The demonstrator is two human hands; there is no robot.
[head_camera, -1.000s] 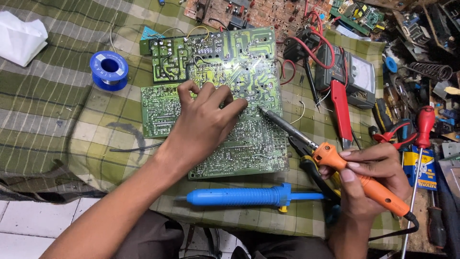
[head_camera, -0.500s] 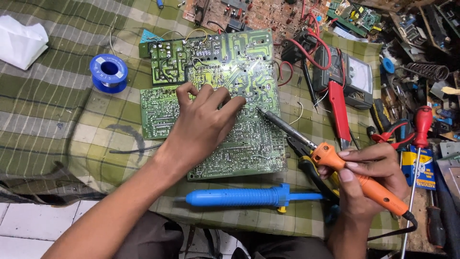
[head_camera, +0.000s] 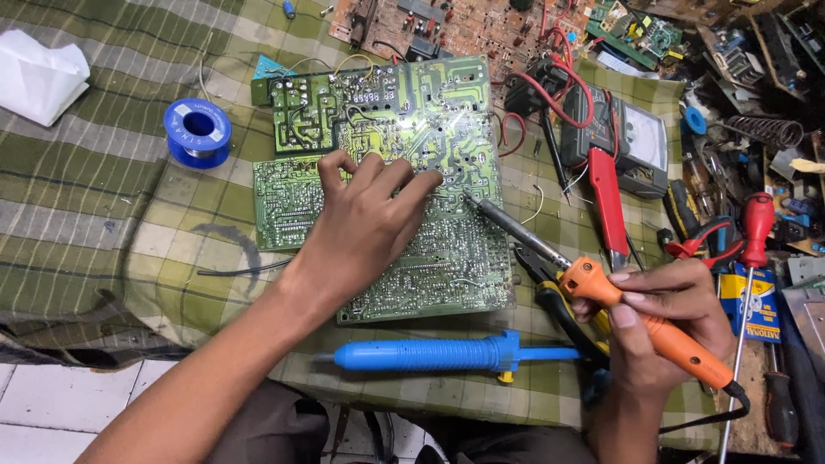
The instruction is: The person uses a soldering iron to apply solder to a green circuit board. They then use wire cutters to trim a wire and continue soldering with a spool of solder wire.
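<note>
- Head view: left hand lies flat on the green circuit board, solder side up, fingers spread and pressing down near the board's middle.
- Board rests on a green checked cloth; it extends beyond the left hand on all sides, its far edge well past the fingertips.
- Right hand is wrapped round the orange handle of a soldering iron, thumb along the top, in a pen-like hold.
- Iron's metal tip points up-left, ending at the board surface just right of the left fingertips; contact with the board cannot be confirmed.
- Blue desoldering pump lies on the cloth between the two forearms, just below the board's near edge.
- Blue solder spool sits well left of the left hand.
- Red probe and analogue meter lie beyond the right hand; a red-handled screwdriver stands just to its right.
- White crumpled tissue at far left.
</note>
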